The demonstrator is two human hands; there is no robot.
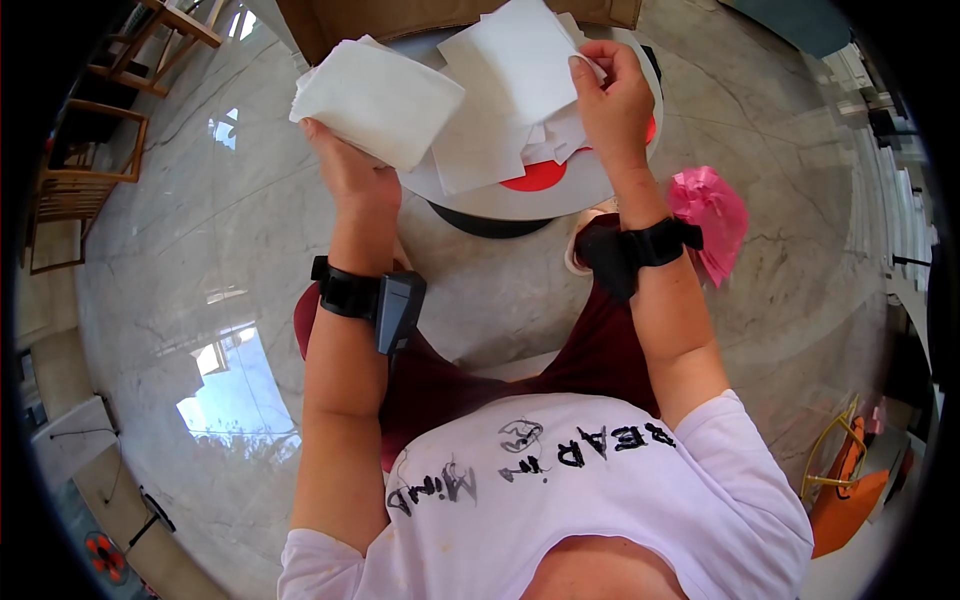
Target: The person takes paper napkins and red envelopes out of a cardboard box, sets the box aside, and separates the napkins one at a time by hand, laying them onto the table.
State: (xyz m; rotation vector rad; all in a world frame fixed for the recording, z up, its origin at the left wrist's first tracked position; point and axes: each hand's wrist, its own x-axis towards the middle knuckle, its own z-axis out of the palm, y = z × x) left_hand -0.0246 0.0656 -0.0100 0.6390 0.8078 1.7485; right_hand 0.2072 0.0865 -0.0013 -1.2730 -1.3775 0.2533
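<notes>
My left hand (355, 170) holds a stack of white paper sheets (385, 100) from below, its thumb at the stack's lower left corner. My right hand (615, 95) pinches the right edge of a white sheet (525, 65), thumb on top. More loose papers (475, 160) lie under and beside that sheet on a round, light table (580, 200). Red patches show on the tabletop between the papers. Most of my left fingers are hidden beneath the stack.
A cardboard box (370, 18) stands behind the table. A pink plastic bag (708, 220) lies on the marble floor at the right. Wooden chairs (90, 190) are at the far left, and an orange bag (850, 505) sits at the lower right.
</notes>
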